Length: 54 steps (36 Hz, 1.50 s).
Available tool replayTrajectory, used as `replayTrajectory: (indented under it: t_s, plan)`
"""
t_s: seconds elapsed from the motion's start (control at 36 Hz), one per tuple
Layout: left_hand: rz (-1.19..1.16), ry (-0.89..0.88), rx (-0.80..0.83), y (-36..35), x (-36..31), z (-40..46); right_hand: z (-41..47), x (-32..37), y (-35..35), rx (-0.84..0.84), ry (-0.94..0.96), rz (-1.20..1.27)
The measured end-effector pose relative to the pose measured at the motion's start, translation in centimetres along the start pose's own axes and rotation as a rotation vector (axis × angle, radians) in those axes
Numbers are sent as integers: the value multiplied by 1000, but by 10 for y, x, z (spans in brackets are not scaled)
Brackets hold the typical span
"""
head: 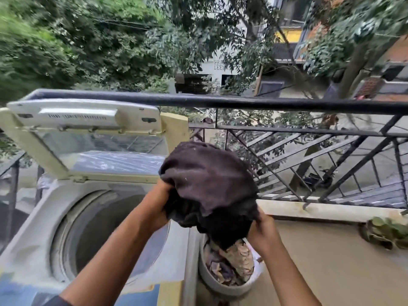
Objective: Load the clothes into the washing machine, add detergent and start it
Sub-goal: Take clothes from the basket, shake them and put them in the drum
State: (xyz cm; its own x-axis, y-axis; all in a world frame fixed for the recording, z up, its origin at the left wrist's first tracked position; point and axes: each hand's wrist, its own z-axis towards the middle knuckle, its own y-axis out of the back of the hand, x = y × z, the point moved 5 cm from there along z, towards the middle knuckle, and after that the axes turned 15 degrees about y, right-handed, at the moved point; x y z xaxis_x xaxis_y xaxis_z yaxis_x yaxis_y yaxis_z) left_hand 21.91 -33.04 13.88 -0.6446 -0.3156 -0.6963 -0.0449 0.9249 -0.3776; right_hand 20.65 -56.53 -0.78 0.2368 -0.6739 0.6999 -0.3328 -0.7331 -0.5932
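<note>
The left forearm crossed low over the washer (33, 246), and the left hand (157, 208) was clenched on the left edge of a dark bundle (209, 186) of cloth, its fingers buried in the folds. The right hand (262, 230) gripped the bundle's lower right edge in the same way, fingers curled into the fabric. The bundle hung in the air between both hands, above the gap between the washer and a white basket (212, 281). The basket stood on the floor just beside the washer's right side and held patterned clothes (238, 259). The washer's lid (84, 120) stood raised and its drum (99, 230) was open; what lay inside could not be told. A black railing (287, 104) ran behind, with a plant (386, 233) on the floor at the right.
</note>
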Motion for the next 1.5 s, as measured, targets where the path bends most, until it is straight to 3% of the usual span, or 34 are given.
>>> replayTrajectory:
  t_s: [0.06, 0.14, 0.25, 0.39, 0.44, 0.5, 0.61, 0.69, 0.86, 0.97, 1.06, 1.14, 1.28, 1.5]
  plan:
    - [118, -47, -80, 9, 3, -4, 1, 20, -10, 41, 48, 93]
    - [288, -99, -88, 13, 6, -9, -15, 41, -34, 272, 81, 55]
    - [349, -142, -5, 22, 10, -20, -55, 54, -82, 600, 138, -226]
    - [324, -251, 106, 46, 0, -43, -91, 38, -134, 822, 295, -751]
    - [351, -300, 155, 57, -9, -55, -94, 30, -152, 789, 396, -898]
    - [372, -330, 157, 74, -19, -69, -91, 20, -167, 716, 445, -889]
    - [520, -383, 29, 119, -36, -93, -83, 1, -198, 635, 612, -929]
    - [590, -400, -108, 161, -45, -105, -77, -23, -222, 592, 662, -1009]
    - [468, -515, -501, 245, -56, -125, -79, -73, -271, 549, 688, -908]
    - [419, -532, -624, 282, -48, -128, -74, -117, -287, 538, 744, -1002]
    - [524, -428, -693, 319, -27, -112, -63, -159, -285, 550, 665, -1187]
    - [666, -185, -736, 352, 5, -90, -44, -204, -266, 615, 374, -1554]
    - [758, 42, -557, 367, 64, -63, -33, -244, -227, 734, -25, -1858]
    - [741, 41, -501, 363, 83, -50, -51, -223, -216, 619, 26, -1907]
